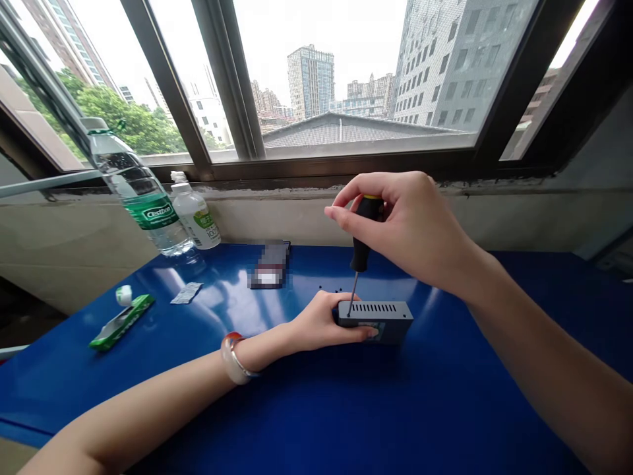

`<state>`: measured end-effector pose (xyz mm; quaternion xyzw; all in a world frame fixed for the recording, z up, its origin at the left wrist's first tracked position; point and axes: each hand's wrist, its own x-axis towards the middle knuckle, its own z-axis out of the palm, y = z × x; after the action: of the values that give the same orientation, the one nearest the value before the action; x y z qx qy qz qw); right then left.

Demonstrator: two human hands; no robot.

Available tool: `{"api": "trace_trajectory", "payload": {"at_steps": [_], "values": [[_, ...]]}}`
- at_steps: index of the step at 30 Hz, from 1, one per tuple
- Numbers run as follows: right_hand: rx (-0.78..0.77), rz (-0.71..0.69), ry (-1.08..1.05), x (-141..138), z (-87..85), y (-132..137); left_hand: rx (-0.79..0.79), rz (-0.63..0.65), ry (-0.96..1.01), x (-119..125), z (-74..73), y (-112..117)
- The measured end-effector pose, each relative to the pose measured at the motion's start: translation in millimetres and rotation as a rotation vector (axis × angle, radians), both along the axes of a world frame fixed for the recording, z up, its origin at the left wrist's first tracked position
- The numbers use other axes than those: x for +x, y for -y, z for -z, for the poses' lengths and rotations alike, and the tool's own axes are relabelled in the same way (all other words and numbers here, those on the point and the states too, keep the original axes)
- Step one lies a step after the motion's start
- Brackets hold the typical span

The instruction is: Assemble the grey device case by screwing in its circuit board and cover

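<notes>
A small grey metal box [380, 315] with a row of vent slots stands on the blue table [346, 409]. My left hand [321, 323] grips its left end, thumb along the front. My right hand [400, 224] is closed round the black and yellow handle of a screwdriver [360, 254], held upright. The screwdriver's thin shaft comes down onto the box's top left corner. Several tiny dark screws [330, 289] lie on the table just behind the box.
A large water bottle [136, 191] and a small white bottle [195, 214] stand at the back left by the window sill. A green packet [121, 321], a white cap [123, 295], a small wrapper [186, 292] and a blurred flat item [270, 265] lie on the table.
</notes>
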<state>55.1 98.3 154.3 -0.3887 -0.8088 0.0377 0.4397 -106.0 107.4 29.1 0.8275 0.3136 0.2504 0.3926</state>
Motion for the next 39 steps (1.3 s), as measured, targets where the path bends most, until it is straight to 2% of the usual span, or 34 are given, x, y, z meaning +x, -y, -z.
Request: {"api": "trace_trajectory", "payload": {"at_steps": [6, 9, 14, 19, 21, 23, 26, 32, 36, 39], "values": [[0.102, 0.065, -0.028, -19.1, 6.4, 12.2, 0.034, -0.032, -0.008, -0.6, 4.9, -0.9], [0.110, -0.029, -0.016, -23.1, 7.6, 17.3, 0.044, -0.035, 0.033, -0.4, 8.5, -1.1], [-0.051, -0.246, 0.044, -15.9, 3.0, 18.7, 0.027, -0.043, 0.039, 0.1, 10.5, -0.8], [-0.276, -0.433, 0.031, -9.9, 2.6, 5.0, -0.008, -0.032, -0.027, -0.4, 7.5, -1.5], [-0.251, -0.483, -0.072, -13.2, 7.6, -2.8, -0.018, -0.017, -0.052, -0.7, 5.3, -1.3], [-0.151, -0.514, -0.258, -20.2, 15.6, -9.2, -0.020, -0.009, -0.055, -0.7, 3.9, -0.8], [-0.045, -0.500, -0.525, -34.7, 30.8, -14.2, -0.023, -0.001, -0.038, 0.6, 4.4, 0.1], [0.043, -0.493, -0.910, -55.5, 56.0, -20.7, -0.014, 0.034, 0.053, 3.2, 7.2, 0.9], [-0.029, -0.501, -0.990, -56.1, 58.2, -25.4, -0.059, 0.058, 0.042, 2.6, 4.7, 1.3], [0.009, -0.501, -0.947, -54.4, 57.5, -25.2, -0.070, 0.061, 0.049, 2.2, 4.8, 1.6]]}}
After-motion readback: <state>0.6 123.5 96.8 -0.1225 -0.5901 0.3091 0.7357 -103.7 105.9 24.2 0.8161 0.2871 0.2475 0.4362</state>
